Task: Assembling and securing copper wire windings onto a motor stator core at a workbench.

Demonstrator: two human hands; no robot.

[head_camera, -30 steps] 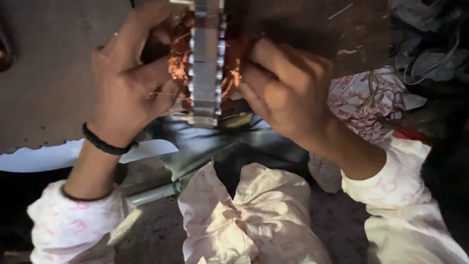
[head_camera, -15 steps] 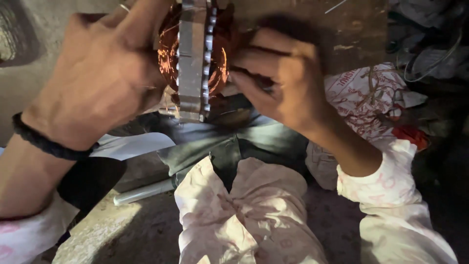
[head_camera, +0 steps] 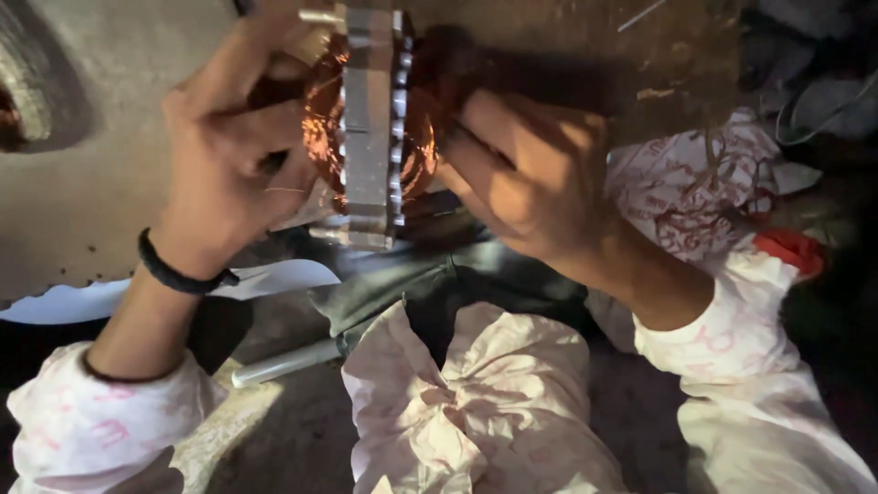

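The motor stator [head_camera: 370, 128] sits in the upper centre of the frame, held edge-on between both hands. Its grey laminated steel core runs as a vertical band with toothed edges; copper windings [head_camera: 322, 128] bulge out on either side of that band.

The left hand [head_camera: 229, 155] is at the upper left of the frame, just left of the core. Its fingers wrap around the left winding bundle and its thumb presses against the copper, so the hand is closed on the stator. A black band [head_camera: 178, 270] circles its wrist.

The right hand [head_camera: 526, 178] is at centre right. Its fingers are curled together and pressed against the right winding bundle, touching the copper beside the core. Whether those fingertips pinch a wire cannot be told; they lie in shadow.

The stator therefore lies between the two grips, the steel band exposed in the gap between them.

Below the stator, at lower centre, a bunched white cloth [head_camera: 476, 402] covers the lap. A metal rod [head_camera: 283, 363] lies at lower left, well apart from both hands.
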